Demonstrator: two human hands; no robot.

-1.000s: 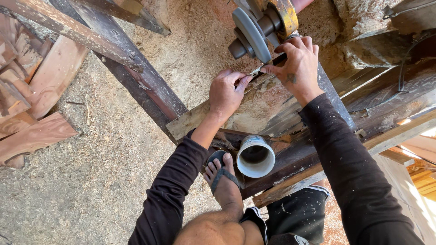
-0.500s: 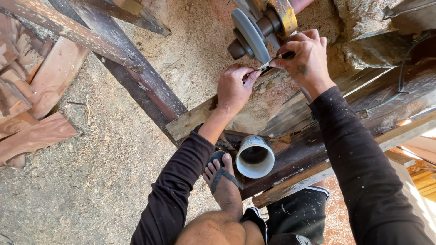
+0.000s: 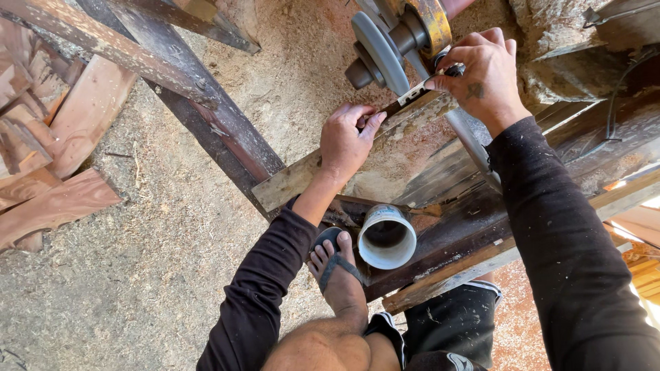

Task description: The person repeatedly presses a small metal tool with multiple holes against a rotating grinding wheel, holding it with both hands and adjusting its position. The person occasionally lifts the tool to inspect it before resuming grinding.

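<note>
Head view showed a thin blade [image 3: 407, 98] lying flat on a worn wooden rest [image 3: 323, 172] just below a grey grinding wheel [image 3: 375, 51], its long axis running from lower left to upper right, the dark handle end up at the right. The left hand [image 3: 348, 141] was closed on the blade's lower end, fingers curled over it and pressing it to the rest. The right hand [image 3: 481, 72] was closed around the handle end, close beside the wheel's yellow housing [image 3: 432, 24]. Both arms wore black sleeves. Below the hands a white pipe [image 3: 386, 237] stood open-mouthed among dark frame beams [image 3: 227, 130], with a sandalled foot [image 3: 337, 271] braced just beside it. Sawdust [image 3: 172, 240] covered the ground, and reddish wood offcuts [image 3: 55, 199] lay at far left.
</note>
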